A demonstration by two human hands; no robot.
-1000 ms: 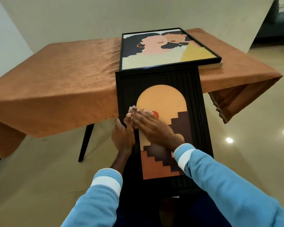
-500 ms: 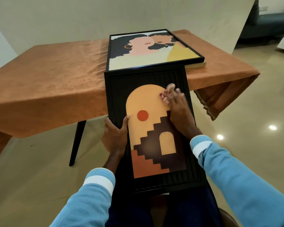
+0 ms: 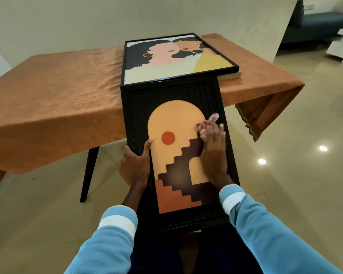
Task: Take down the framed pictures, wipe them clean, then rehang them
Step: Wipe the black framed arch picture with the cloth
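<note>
So here's where I'm at. The arch picture [image 3: 178, 115], the one in the black ribbed frame with the orange arch, red dot and brown stairs, is lying face up on my lap. It slopes away from me, and its far end reaches the edge of the table [image 3: 57, 91]. That far end sits right up against the near edge of the portrait picture [image 3: 172, 60], though I can't tell if the two frames actually touch.

My left hand [image 3: 136, 167] grips the left side of the arch picture about halfway up. The thumb is hooked over the front, next to the arch, and the fingers are wrapped round behind the frame.

My right hand [image 3: 213, 155] lies palm down on the right part of the artwork, over the top of the stairs. Its fingers are stretched out forward and pressing on the surface. The fingertips are blurry and pinkish, so I can't say if there's anything under them.

The portrait picture has a thin black frame and lies flat, face up on the table's orange cloth. A tan slab [image 3: 231, 76] pokes out from under its right corner. The cloth hangs down over the right end of the table. One dark table leg [image 3: 88, 173] stands on the glossy tiled floor [image 3: 285, 194], and a dark sofa [image 3: 321, 26] sits way off at the top right.
</note>
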